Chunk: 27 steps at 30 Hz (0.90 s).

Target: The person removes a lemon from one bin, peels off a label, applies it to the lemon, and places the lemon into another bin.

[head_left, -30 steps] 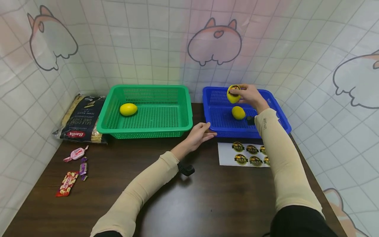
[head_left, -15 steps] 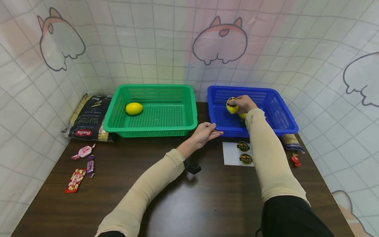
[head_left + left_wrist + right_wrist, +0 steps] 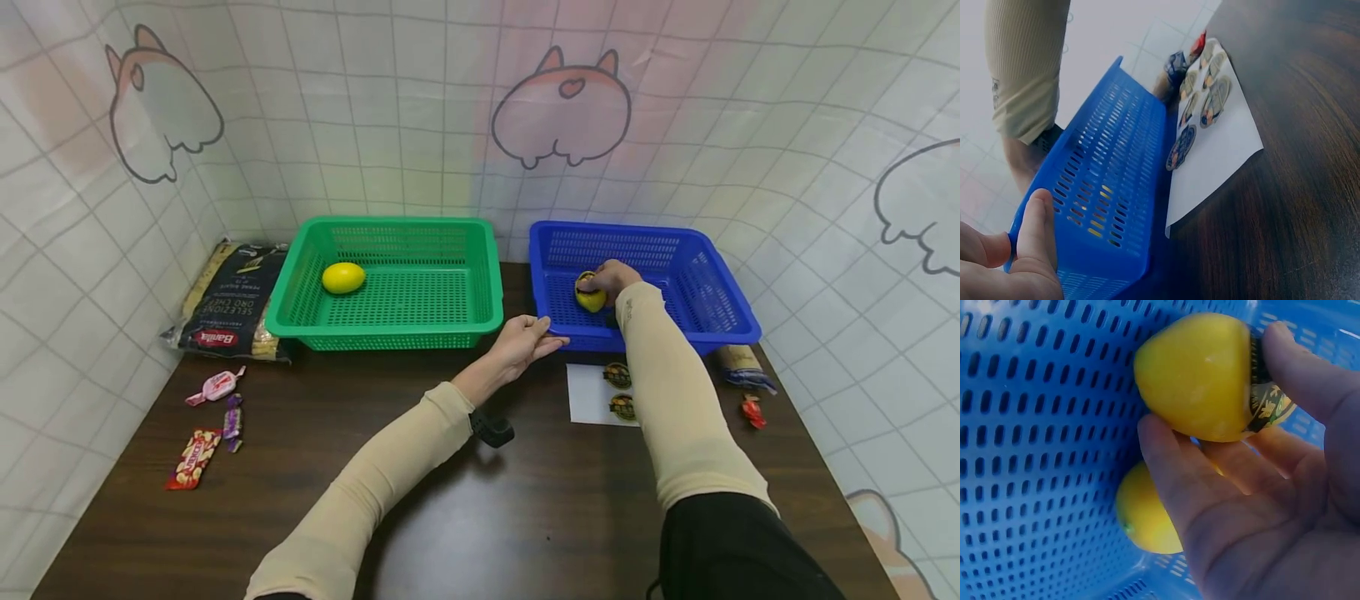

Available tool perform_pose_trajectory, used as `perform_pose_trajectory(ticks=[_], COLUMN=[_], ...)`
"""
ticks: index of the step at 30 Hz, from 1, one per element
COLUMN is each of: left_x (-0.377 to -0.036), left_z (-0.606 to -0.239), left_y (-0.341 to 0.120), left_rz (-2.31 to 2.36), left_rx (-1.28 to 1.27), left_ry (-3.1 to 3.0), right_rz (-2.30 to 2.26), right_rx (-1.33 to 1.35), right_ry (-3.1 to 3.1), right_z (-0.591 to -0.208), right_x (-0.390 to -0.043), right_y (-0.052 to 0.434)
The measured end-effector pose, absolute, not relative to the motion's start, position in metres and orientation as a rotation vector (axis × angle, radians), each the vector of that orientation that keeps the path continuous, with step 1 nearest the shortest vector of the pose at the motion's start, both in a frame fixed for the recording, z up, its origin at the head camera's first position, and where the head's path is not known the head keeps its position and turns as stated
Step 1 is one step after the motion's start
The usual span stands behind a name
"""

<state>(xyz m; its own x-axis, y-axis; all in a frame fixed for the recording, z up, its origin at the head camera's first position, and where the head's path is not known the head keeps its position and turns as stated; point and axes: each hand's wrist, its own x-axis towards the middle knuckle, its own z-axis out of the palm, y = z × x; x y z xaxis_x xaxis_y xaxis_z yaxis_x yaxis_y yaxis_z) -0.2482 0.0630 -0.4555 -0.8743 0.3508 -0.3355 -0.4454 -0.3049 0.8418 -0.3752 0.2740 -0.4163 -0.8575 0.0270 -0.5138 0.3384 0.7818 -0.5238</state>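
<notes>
My right hand (image 3: 617,277) is down inside the blue plastic basket (image 3: 585,340), gripping a yellow lemon (image 3: 1194,375) between thumb and fingers. A round black-and-gold sticker (image 3: 1266,406) sits on that lemon's end under my thumb. In the right wrist view a second lemon (image 3: 1147,515) lies on the basket's perforated surface, partly behind my fingers; the head view hides it under the hand. With thumb and fingers my left hand (image 3: 517,346) pinches the rim at the blue basket's front left corner, also plain in the left wrist view. Another lemon (image 3: 343,277) lies in the green basket (image 3: 382,340).
A white sheet of round stickers (image 3: 588,396) lies before the blue basket, partly under my right arm. At left are a pasta bag (image 3: 232,300) and several wrapped sweets (image 3: 219,386). A package (image 3: 742,367) and a red sweet (image 3: 753,411) lie at right.
My right hand has lowered the stickered lemon from above the blue basket down into it, beside the other lemon. The left hand keeps its hold on the rim. The head view has shifted slightly.
</notes>
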Motion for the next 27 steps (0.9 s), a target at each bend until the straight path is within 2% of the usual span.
perform_pose_trajectory(ticks=[6, 13, 19, 27], left_x=[-0.245, -0.248, -0.247, -0.238], left_z=[-0.454, -0.455, -0.455, -0.466], left_y=[0.065, 0.061, 0.057, 0.042], left_rz=[2.199, 2.164, 2.077, 1.866], left_rx=[-0.106, -0.039, 0.064, 0.268], left_ry=[1.475, 1.569, 1.742, 1.973], right_rz=[-0.667, -0.481, -0.771, -1.235], right_rx=[0.231, -0.003, -0.261, -0.484], right_ry=[2.587, 2.699, 2.701, 2.594], right_z=[-0.411, -0.366, -0.335, -0.333], right_x=[-0.372, -0.36, -0.337, -0.265], right_y=[0.271, 0.252, 0.248, 0.243])
